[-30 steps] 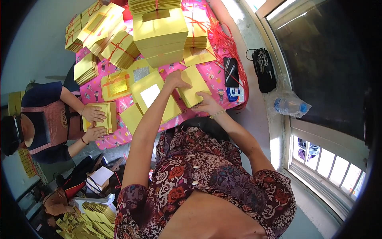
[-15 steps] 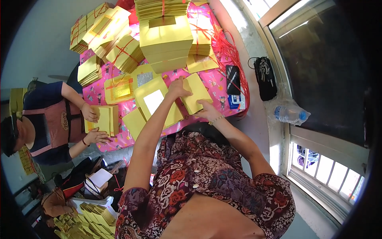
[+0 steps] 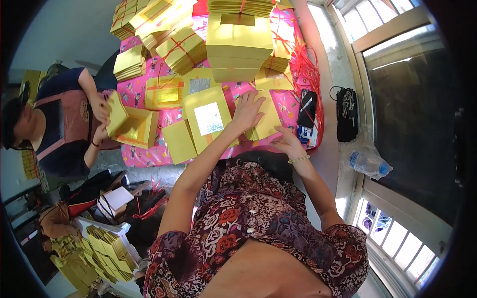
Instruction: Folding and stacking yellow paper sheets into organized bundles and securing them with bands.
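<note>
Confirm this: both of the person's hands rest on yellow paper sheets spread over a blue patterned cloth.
Not quite. The cloth is pink, not blue. The head view shows the left hand and right hand resting on yellow paper sheets over it.

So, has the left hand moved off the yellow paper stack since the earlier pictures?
No. The left hand lies on the same yellow paper stack, left of the black phone.

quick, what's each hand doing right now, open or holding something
Left hand: open, fingers spread flat on the yellow paper stack.
Right hand: open, fingertips at the near edge of the same stack, gripping nothing.
</note>
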Demonstrator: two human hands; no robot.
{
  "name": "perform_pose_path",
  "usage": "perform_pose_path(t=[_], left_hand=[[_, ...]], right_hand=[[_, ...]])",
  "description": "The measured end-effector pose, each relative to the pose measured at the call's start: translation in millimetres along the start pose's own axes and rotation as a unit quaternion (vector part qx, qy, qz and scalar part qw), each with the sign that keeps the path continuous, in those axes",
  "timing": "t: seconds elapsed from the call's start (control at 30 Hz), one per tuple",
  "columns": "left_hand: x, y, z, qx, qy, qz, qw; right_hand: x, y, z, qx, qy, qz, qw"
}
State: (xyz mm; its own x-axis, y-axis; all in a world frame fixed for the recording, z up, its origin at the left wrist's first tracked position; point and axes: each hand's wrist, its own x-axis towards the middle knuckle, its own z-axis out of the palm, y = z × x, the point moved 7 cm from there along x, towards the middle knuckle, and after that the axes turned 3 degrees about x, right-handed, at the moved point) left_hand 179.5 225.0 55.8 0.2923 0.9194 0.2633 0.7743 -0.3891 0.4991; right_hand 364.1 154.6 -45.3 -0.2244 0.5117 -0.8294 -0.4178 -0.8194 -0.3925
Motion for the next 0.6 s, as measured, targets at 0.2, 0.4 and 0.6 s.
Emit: perform_pose_path(t=[0.2, 0.4, 0.6], left_hand=[[-36, 4, -34, -0.065, 0.087, -0.055, 0.993], [-120, -13, -40, -0.1, 0.124, -0.164, 0.974], [-176, -39, -38, -0.077, 0.076, -0.221, 0.969]], right_hand=[[-38, -46, 6, -0.112, 0.164, -0.283, 0.938], [-68, -46, 103, -0.311, -0.086, -0.349, 0.88], [-35, 16, 150, -0.651, -0.177, -0.362, 0.643]])
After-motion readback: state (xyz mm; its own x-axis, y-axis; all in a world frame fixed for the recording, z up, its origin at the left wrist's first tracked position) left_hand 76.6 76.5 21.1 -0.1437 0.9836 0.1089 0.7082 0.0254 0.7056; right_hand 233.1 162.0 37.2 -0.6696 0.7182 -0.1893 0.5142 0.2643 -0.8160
